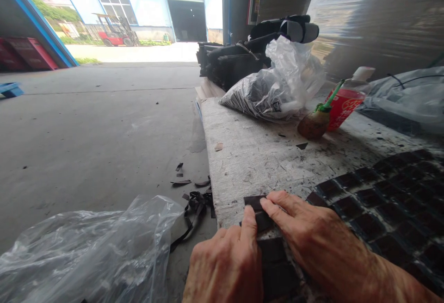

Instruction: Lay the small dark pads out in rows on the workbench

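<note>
Dark strip point(275, 266), partly hidden under left hand point(225, 261) and right hand point(312, 233)

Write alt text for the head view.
The left hand and right hand rest on a strip of dark square pieces on a scuffed white workbench, beside a larger dark gridded sheet. A clear plastic bag and dark scraps lie on the concrete floor to the left.

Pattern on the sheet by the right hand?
The sheet shows dark brown squares in a grid; best in the head view.
</note>
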Tool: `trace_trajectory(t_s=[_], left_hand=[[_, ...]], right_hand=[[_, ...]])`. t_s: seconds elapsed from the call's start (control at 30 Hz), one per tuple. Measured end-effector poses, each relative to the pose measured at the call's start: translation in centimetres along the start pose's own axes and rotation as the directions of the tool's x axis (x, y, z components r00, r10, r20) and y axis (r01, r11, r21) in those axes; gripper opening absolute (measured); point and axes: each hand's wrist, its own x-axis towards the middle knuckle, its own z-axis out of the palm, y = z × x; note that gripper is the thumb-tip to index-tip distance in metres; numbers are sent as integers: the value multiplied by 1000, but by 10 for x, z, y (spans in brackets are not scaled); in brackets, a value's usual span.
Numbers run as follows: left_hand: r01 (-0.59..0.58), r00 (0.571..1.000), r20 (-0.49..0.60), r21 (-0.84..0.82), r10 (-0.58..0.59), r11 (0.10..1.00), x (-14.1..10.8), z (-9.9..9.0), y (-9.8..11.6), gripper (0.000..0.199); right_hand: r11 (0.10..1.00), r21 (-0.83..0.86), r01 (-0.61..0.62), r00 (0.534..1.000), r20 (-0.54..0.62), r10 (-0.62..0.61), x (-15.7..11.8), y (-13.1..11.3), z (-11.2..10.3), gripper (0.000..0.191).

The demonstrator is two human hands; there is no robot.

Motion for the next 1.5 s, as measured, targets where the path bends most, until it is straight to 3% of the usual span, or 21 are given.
trace_trajectory(t_s=[0.1, 0.23, 0.5, 0.67, 0.73, 0.87, 1.0, 1.17, 1.23, 1.33, 1.4, 1.5], left_hand=[[32, 993, 110, -2, -32, 999, 3, -5, 0, 63], [106, 952, 289, -17, -96, 994, 12, -10, 2, 67], [20, 941, 331, 172, -77, 985, 14, -17, 7, 68], [88, 903, 405, 152, -144, 984, 14, -27, -1, 63], [105, 913, 382, 127, -147, 986, 9, -30, -7, 59], [64, 971, 224, 73, -79, 995, -9, -30, -12, 60], [15, 946, 323, 0, -14, 1000, -18, -29, -2, 69], [107, 889, 439, 75, -129, 991, -12, -35, 9, 68], [97, 904, 407, 99, -129, 990, -14, -36, 8, 64], [49, 968, 239, 101, -72, 994, -27, -37, 8, 59], [0, 988, 152, 91, -13, 996, -35, -37, 11, 61], [-11, 967, 254, 87, -11, 996, -38, -38, 21, 62]], right_hand=[[1000, -5, -6, 1000, -2, 6, -2, -2, 1, 44], [1000, -26, 12, 1000, -8, -12, -3, -4, 3, 45], [999, -42, 16, 999, 41, -14, -5, -4, 3, 43], [999, -23, 36, 999, -1, -36, -5, -2, -2, 42], [999, 0, 35, 999, 2, -35, -4, 0, -5, 40], [999, 35, 33, 999, -3, -33, -8, 3, -11, 43], [998, 11, 58, 997, -50, -57, -15, -1, -12, 50], [995, -27, 94, 996, 2, -94, -15, 1, -14, 48], [996, -38, 85, 996, 1, -85, -18, 4, -18, 45], [994, -63, 94, 995, -28, -96, -27, 4, -26, 48], [990, -74, 119, 991, -51, -123, -34, -1, -29, 50], [989, -52, 139, 989, -44, -142, -40, -10, -28, 50]])
